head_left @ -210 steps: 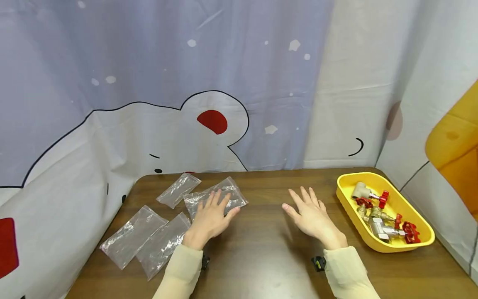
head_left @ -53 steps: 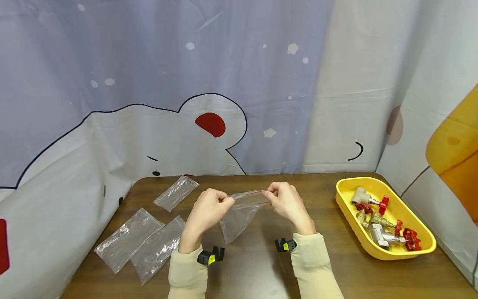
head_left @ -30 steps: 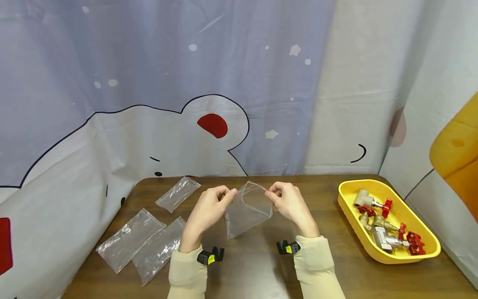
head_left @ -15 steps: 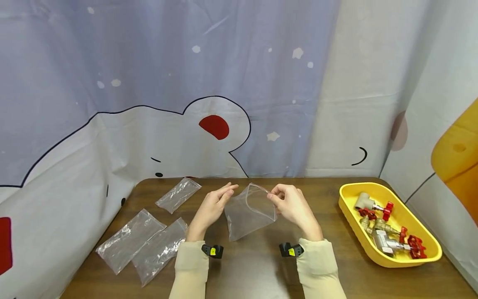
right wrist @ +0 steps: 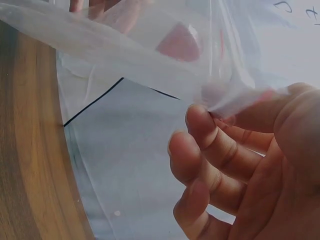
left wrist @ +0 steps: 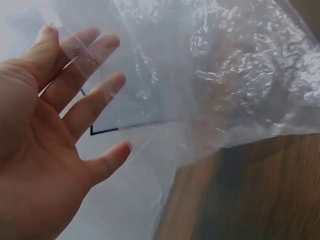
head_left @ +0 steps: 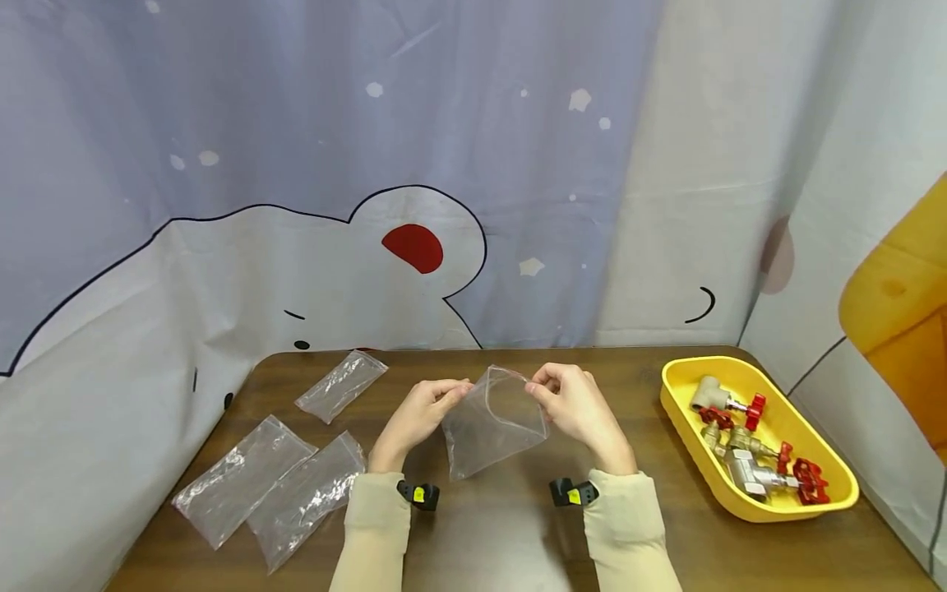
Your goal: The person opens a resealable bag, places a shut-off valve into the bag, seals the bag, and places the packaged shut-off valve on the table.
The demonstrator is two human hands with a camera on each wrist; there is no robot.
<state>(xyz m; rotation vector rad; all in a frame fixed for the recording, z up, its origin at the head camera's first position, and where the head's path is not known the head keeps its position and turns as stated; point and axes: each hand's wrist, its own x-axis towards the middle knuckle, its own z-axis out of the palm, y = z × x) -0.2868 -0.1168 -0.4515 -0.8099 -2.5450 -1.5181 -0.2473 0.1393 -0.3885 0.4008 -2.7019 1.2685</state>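
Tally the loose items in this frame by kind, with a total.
Clear plastic bags: 4, one held, three on the table
Metal valves with red handles: 3, in the yellow tray
Yellow tray: 1
Total: 8

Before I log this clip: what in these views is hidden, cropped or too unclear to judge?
- Head view: whether the clear bag mouth is fully open; the film is transparent and glary.
- Head view: the count of valves in the yellow tray; they overlap.
- Right wrist view: the right hand thumb is cut off by the frame edge.
- Left wrist view: how the left hand grips the bag; only the thumb tip meets film, blurred.
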